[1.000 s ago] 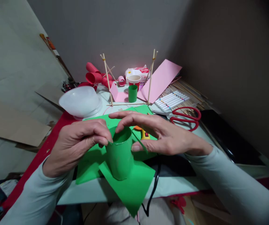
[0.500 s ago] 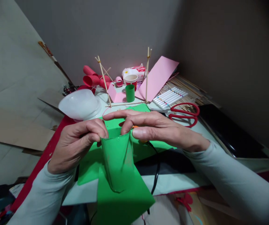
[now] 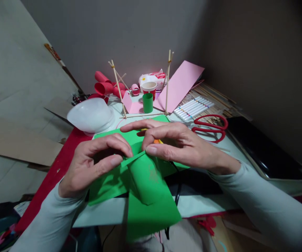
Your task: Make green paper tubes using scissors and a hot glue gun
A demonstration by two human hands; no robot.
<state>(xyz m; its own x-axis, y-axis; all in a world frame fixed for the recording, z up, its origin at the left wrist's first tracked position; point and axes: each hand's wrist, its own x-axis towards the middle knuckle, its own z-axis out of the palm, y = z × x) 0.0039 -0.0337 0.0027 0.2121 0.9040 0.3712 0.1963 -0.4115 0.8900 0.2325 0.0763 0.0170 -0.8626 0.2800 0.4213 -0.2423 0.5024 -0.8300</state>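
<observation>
Both my hands pinch the top edge of a rolled green paper tube (image 3: 146, 178) whose loose flap hangs down over the table's near edge. My left hand (image 3: 95, 161) grips the tube's left rim between thumb and fingers. My right hand (image 3: 176, 145) pinches the right rim, index finger stretched out over it. Flat green paper sheets (image 3: 109, 183) lie under the tube. A yellow and orange tool (image 3: 156, 141) peeks out beneath my right fingers.
Red scissors (image 3: 211, 127) and a row of white markers (image 3: 193, 107) lie to the right. A white bowl (image 3: 91, 115) sits upside down at left. Behind stand a stick frame (image 3: 167, 84), a small green tube (image 3: 148, 103), a paper cup (image 3: 149, 87), pink paper (image 3: 180, 85) and red rolls (image 3: 102, 83).
The tube went from standing upright to tilted and flattened at its top. My fingers closed together on its rim, and the loose flap swung to hang straight down.
</observation>
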